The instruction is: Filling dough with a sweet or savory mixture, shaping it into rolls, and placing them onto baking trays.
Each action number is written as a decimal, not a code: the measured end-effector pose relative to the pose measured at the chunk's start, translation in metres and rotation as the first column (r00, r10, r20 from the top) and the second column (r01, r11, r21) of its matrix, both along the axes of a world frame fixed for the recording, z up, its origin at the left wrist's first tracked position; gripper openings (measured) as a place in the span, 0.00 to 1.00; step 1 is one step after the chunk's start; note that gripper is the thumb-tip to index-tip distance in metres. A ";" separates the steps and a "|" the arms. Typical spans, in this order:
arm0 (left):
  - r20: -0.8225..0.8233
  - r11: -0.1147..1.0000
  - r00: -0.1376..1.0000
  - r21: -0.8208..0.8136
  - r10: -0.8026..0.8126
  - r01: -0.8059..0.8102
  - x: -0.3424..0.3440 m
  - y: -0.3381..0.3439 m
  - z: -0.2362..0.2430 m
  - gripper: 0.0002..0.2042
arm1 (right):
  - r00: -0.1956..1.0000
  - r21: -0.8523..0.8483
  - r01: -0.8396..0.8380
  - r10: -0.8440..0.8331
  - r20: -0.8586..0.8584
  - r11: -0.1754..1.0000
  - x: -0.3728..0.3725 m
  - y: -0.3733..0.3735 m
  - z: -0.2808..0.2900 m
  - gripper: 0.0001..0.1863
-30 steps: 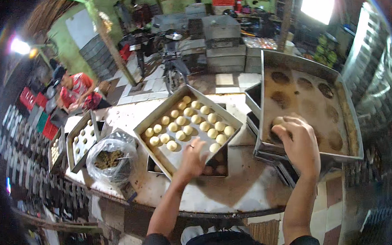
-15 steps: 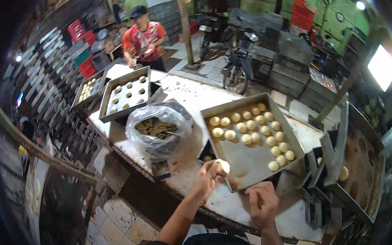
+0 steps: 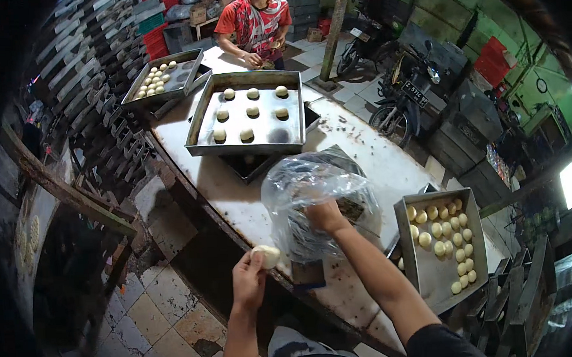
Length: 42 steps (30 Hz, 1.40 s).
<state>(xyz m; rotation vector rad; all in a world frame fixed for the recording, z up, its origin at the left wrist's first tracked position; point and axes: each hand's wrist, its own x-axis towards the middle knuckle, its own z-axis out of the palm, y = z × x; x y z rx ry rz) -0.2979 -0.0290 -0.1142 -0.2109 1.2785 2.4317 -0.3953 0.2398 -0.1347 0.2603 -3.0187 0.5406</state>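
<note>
A pale dough ball point(image 3: 267, 257), slightly flattened, is held between the thumb and fingers of my left hand point(image 3: 247, 281), just off the near edge of the table. My right hand point(image 3: 327, 216) reaches into a clear plastic bag point(image 3: 287, 201), and the plastic hides its fingers. Some dark crumbly filling point(image 3: 351, 207) shows inside the bag beside my wrist. To the right, a metal tray point(image 3: 427, 284) holds several round dough balls point(image 3: 446, 228). Further off, another metal tray point(image 3: 194, 133) carries spaced-out dough balls point(image 3: 252, 111).
Across the white table point(image 3: 226, 204), a person in a red patterned shirt point(image 3: 255, 22) works with their hands low. A third tray point(image 3: 193, 67) of dough balls stands far left. Stacked metal trays point(image 3: 528, 295) crowd the right side. A motorcycle point(image 3: 405, 98) is parked beyond the table.
My view has swung left. My right hand has gone from beside the right tray into the plastic bag. My left hand still grips the dough ball, now away from that tray.
</note>
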 end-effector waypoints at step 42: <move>-0.523 0.684 0.441 -0.538 -0.730 0.493 0.399 0.282 0.137 0.18 | 0.888 -0.999 -0.017 -0.458 -0.031 0.035 0.613 0.150 0.143 0.24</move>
